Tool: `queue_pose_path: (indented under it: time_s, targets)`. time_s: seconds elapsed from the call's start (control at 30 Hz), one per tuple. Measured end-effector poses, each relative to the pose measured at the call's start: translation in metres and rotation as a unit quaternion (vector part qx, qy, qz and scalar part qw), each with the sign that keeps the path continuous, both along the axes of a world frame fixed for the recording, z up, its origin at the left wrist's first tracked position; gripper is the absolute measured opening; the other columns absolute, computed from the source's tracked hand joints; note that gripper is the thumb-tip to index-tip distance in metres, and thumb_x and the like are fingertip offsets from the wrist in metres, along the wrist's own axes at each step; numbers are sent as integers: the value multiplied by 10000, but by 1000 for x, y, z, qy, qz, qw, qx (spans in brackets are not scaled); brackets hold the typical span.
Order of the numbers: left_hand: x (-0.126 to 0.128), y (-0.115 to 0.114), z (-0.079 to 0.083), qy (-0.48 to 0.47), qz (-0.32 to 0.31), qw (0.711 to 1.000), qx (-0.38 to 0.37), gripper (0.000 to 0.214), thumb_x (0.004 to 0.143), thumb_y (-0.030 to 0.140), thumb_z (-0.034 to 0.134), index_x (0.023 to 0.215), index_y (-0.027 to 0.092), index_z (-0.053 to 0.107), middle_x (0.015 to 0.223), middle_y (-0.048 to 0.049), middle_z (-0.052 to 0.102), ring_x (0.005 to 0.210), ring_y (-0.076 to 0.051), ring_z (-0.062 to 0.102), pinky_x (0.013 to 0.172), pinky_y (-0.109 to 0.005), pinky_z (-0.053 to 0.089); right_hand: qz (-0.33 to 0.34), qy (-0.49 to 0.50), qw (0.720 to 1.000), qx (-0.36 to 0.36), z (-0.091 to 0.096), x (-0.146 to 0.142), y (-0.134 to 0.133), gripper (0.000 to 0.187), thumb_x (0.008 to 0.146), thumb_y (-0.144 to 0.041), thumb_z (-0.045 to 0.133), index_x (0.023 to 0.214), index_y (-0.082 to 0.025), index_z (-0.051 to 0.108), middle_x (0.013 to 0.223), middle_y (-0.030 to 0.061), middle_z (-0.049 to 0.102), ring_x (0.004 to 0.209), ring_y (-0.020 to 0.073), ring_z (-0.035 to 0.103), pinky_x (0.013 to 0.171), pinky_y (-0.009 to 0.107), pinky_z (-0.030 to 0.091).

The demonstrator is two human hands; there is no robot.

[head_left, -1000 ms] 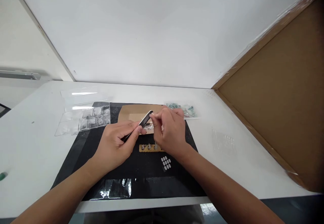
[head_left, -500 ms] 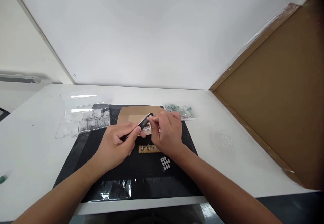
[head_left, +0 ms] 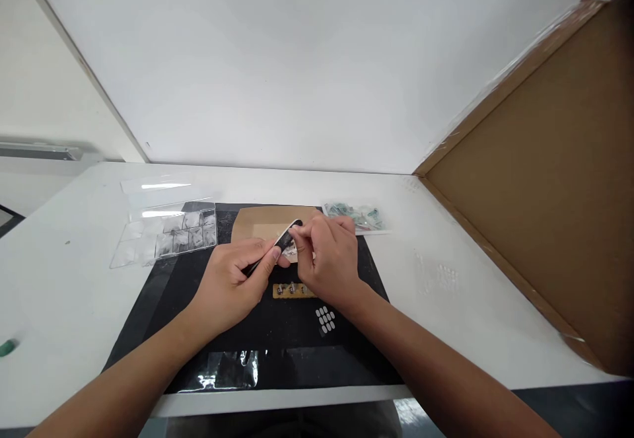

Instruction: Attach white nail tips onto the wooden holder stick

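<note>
A slim black nail file (head_left: 286, 238) with a pale edge is gripped between the thumb and fingers of my left hand (head_left: 242, 273), slanting up to the right. My right hand (head_left: 327, 253) is closed in a pinch at the file's upper end; something small and pale shows at its fingertips, too small to name. Just below the hands lies a yellowish strip (head_left: 283, 291) with several small shiny pieces standing on it, its right end hidden by my right hand. A sheet of light oval tabs (head_left: 325, 320) rests below my right wrist.
At left stands an open clear compartment box (head_left: 185, 233) holding small clear pieces. A brown paper piece (head_left: 252, 221) lies behind the hands on the black mat (head_left: 238, 339). A bag of greenish items (head_left: 356, 217) sits back right. A cardboard panel (head_left: 535, 180) borders the right side.
Both hands keep their hold at the file, with hardly any movement. The whole view has shifted very slightly.
</note>
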State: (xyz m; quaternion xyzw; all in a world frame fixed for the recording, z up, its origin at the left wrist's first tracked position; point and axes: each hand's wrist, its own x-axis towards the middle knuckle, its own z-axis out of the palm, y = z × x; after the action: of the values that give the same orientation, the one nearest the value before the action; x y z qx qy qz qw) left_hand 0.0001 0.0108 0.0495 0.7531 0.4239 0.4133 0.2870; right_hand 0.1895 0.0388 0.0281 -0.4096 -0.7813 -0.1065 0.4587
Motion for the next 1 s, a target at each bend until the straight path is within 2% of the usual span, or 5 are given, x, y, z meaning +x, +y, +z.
queue_pose_path:
  time_s: [0.17, 0.47, 0.7, 0.87, 1.0]
  targets:
    - [1, 0, 3, 24, 8, 998, 65, 297, 1060, 216, 553, 918, 200, 812, 526, 40, 612, 514, -119, 614, 561, -231, 481, 4, -20, 1000, -11, 2, 0, 0, 248, 1068, -220, 531, 827, -230, 474, 709, -16, 621, 618, 159, 529, 747, 375, 320]
    - [3, -7, 4, 56, 30, 984, 169, 237, 1042, 132, 560, 1065, 160, 795, 911, -78, 783, 786, -159, 742, 690, -242, 557, -3, -20, 998, 56, 10, 0, -4, 247, 1039, -159, 562, 831, -235, 453, 722, -9, 644, 617, 160, 555, 763, 382, 329]
    - [0, -9, 3, 72, 23, 980, 184, 200, 1027, 88, 575, 1053, 140, 766, 899, -84, 744, 837, -170, 745, 753, -248, 580, -22, -46, 995, 82, 15, 1, -5, 289, 1035, -138, 572, 818, -244, 412, 721, -24, 649, 606, 150, 535, 749, 378, 322]
    - [0, -11, 3, 75, 15, 978, 194, 226, 1023, 62, 573, 1108, 153, 761, 966, -88, 754, 876, -164, 748, 788, -239, 589, 34, -63, 996, 54, 14, 4, -1, 299, 1024, -121, 576, 811, -242, 404, 674, -35, 609, 605, 148, 544, 714, 371, 311]
    - [2, -11, 1, 70, 13, 978, 194, 236, 1020, 58, 586, 1146, 142, 766, 1018, -105, 764, 897, -160, 748, 825, -238, 593, -12, -19, 999, 45, 13, 7, 2, 272, 1035, -140, 563, 813, -232, 436, 706, -25, 624, 601, 142, 530, 761, 378, 326]
